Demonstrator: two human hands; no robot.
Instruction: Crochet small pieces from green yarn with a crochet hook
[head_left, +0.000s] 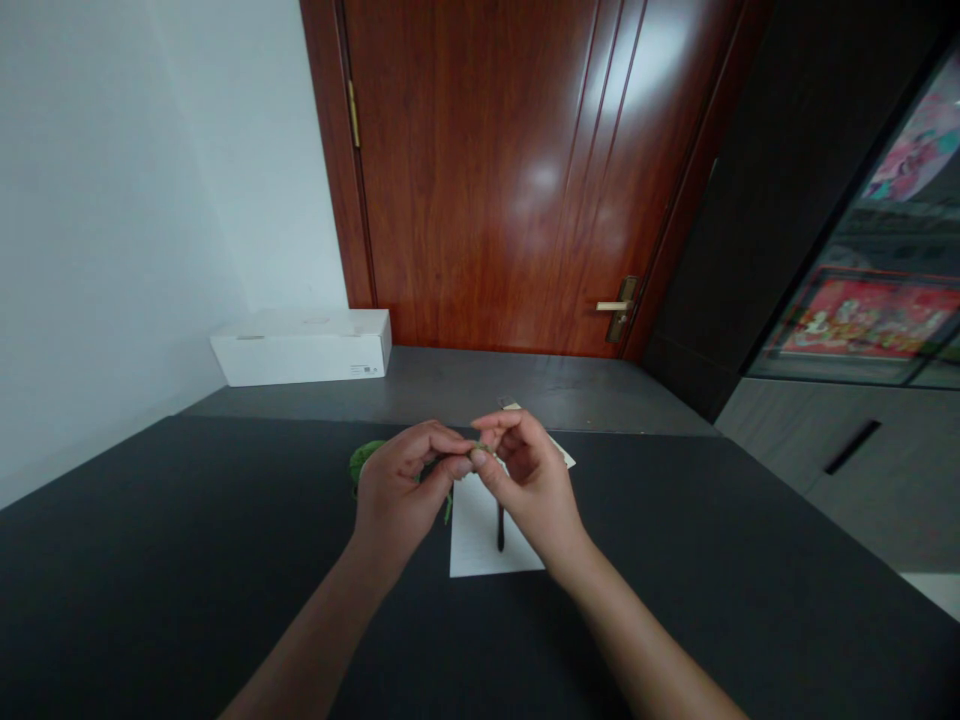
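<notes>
Both hands meet above the middle of the desk (225, 570), fingertips almost touching. Left hand (401, 485): thumb and index finger pinched together at the tips on a small item (481, 449), greenish-brown; identity cannot be told at this size. Right hand (536, 485): thumb against the same item, fingers curled in narrowly around its other side, index finger a little above. Item position: between the two sets of fingertips, raised over the far part of a white sheet of paper (472, 550).

Beneath the hands: the paper lies flat on the dark desk surface, its far part hidden by the fingers. A black pen-like stick (500, 528) lies on it, roughly lengthwise, upper end covered by the right hand. A pale flat piece (562, 453) shows past the right hand, mostly hidden behind it.

Left side: green leaves (363, 462) protrude from behind the left hand; a thin green bit (448, 508) shows below its fingers, just beside the paper's left edge.

Surroundings: long white box (307, 358) on the grey strip (480, 395) at the desk's far side, near the white wall (150, 200). Beyond, a reddish-brown wooden door (465, 180), closed, with a handle (615, 306) at right.
</notes>
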